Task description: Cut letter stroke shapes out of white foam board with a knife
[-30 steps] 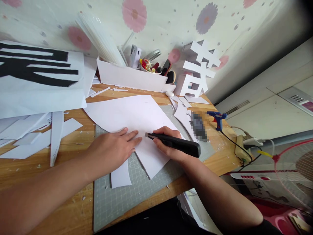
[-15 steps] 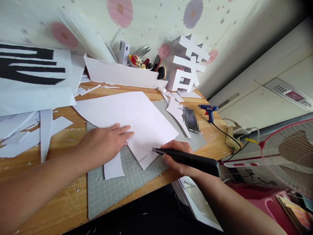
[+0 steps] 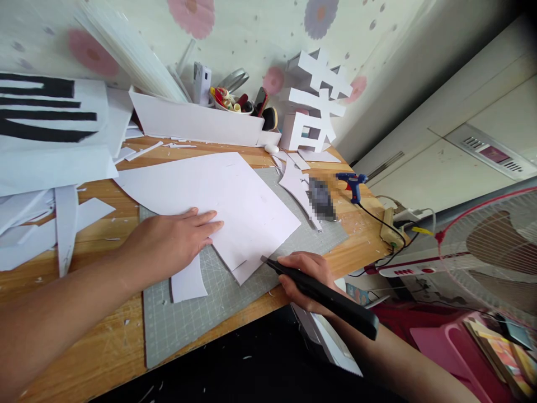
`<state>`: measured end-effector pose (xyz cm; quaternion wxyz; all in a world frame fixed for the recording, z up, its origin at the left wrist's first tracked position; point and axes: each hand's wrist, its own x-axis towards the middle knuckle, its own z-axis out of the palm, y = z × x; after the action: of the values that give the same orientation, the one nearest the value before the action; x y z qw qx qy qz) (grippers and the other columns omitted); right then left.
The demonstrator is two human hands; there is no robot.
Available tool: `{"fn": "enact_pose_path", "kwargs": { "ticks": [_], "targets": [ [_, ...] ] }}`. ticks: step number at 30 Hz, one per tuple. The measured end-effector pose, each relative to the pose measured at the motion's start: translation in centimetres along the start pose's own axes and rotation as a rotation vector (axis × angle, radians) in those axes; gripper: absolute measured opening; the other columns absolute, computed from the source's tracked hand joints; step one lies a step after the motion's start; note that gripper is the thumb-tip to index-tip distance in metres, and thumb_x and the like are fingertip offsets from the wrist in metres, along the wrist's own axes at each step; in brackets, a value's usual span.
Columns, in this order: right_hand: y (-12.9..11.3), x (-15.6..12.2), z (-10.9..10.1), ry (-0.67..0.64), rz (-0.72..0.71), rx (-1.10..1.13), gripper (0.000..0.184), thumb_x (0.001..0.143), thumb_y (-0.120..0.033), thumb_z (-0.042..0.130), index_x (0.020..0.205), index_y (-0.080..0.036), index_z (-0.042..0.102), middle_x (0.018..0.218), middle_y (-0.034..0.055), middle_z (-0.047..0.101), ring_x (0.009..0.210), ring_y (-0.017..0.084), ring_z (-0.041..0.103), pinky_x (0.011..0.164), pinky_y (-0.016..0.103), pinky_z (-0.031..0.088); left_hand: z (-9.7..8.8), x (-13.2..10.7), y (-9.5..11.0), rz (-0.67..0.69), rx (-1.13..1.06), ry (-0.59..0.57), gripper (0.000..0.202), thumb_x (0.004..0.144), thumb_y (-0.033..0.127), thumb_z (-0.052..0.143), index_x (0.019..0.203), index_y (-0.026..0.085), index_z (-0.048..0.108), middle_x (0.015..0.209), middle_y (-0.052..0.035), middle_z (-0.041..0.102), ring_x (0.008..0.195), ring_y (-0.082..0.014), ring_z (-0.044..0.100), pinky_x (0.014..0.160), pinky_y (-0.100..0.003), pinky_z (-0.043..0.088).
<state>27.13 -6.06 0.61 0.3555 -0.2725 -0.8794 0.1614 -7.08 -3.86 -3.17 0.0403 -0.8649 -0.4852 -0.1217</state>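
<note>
A large white foam board sheet (image 3: 235, 207) lies over a grey cutting mat (image 3: 180, 330), with a short line near its front corner. My left hand (image 3: 180, 238) presses flat on the sheet's left edge, fingers stretched out. In my right hand (image 3: 308, 274), closed round the handle, is a black utility knife (image 3: 335, 305). Its tip sits at the sheet's front right edge; whether it touches the board I cannot tell. A small curved white offcut (image 3: 188, 282) rests on the mat below my left hand, and a longer curved piece (image 3: 296, 184) lies at the mat's right side.
A blue glue gun (image 3: 352, 183) stands at the right, its cord running to a power strip (image 3: 388, 226). White scraps (image 3: 29, 224) pile up at the left. Behind are a white box (image 3: 197, 120) of tools and a white built-up character (image 3: 310, 106). A fan (image 3: 495, 246) stands at the right.
The knife has moved a little off the sheet's surface toward its front right edge, its handle end swinging down toward me. My left hand stays on the sheet. The whole view has shifted slightly.
</note>
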Motion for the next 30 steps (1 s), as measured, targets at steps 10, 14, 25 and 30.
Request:
{"fn": "enact_pose_path", "kwargs": {
  "ticks": [10,14,25,30],
  "targets": [
    [0.0,-1.4,0.7,0.068,-0.095,-0.072,0.033,0.099,-0.023,0.064,0.131,-0.024,0.061,0.072,0.0007,0.071,0.054,0.017,0.065,0.050,0.027,0.052,-0.1,-0.1,0.1,0.055,0.025,0.037,0.047,0.109,0.025,0.038,0.142,0.024,0.072,0.154,-0.0096,0.067,0.133,-0.0357,0.069,0.098,-0.050,0.058],
    [-0.1,-2.1,0.4,0.084,0.188,0.012,0.018,0.098,-0.033,0.071,0.115,-0.027,0.072,0.078,0.0016,0.078,0.061,0.017,0.072,0.056,0.026,0.057,-0.6,-0.2,0.5,0.110,0.115,0.053,0.048,0.106,0.018,0.039,0.140,0.020,0.073,0.150,-0.0115,0.070,0.129,-0.0346,0.071,0.098,-0.048,0.058],
    [2.5,1.4,0.9,0.355,0.485,0.669,0.044,0.086,-0.054,0.088,0.114,-0.026,0.071,0.081,0.0031,0.080,0.067,0.021,0.078,0.065,0.035,0.067,-1.1,-0.2,1.1,0.106,0.098,0.031,0.048,0.104,0.015,0.041,0.139,0.019,0.073,0.148,-0.0145,0.071,0.130,-0.0391,0.071,0.099,-0.053,0.060],
    [3.9,6.1,-0.1,0.149,0.634,0.906,0.049,0.074,-0.052,0.096,0.106,-0.023,0.073,0.061,-0.0081,0.065,0.046,0.012,0.062,0.054,0.030,0.064,-0.7,-0.6,0.8,0.033,-0.029,0.072,0.048,0.106,0.019,0.040,0.141,0.026,0.072,0.149,-0.0100,0.071,0.138,-0.0352,0.066,0.106,-0.053,0.058]
  ]
}}
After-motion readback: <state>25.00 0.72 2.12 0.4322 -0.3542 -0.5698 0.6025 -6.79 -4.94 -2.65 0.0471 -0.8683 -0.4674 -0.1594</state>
